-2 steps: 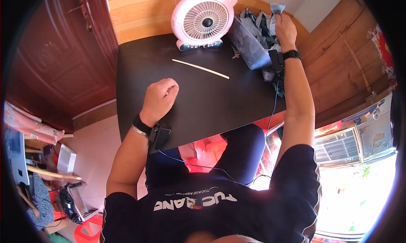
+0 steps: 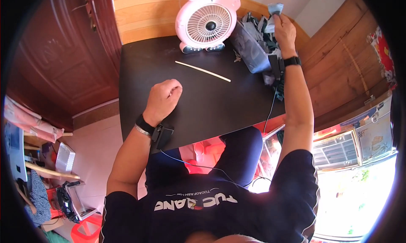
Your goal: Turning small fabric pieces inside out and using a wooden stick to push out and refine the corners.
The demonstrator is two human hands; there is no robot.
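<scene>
Now, right hand (image 2: 286, 33): pinched on pale cloth (image 2: 275, 8), with box (image 2: 253, 59) just left.
Left hand (image 2: 163, 98): curled together, with cloth far ahead, right.

Far ahead of me, a pink fan (image 2: 210, 26) stands upright before a wooden backboard (image 2: 144, 16). I see a dark red door (image 2: 59, 52) far left, pink cloth (image 2: 34, 119) nearer on the left, and a wooden panel (image 2: 330, 69) on my right.

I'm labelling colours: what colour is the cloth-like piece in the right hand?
Pale bluish grey; the cloth-like piece shows best in the head view.
</scene>
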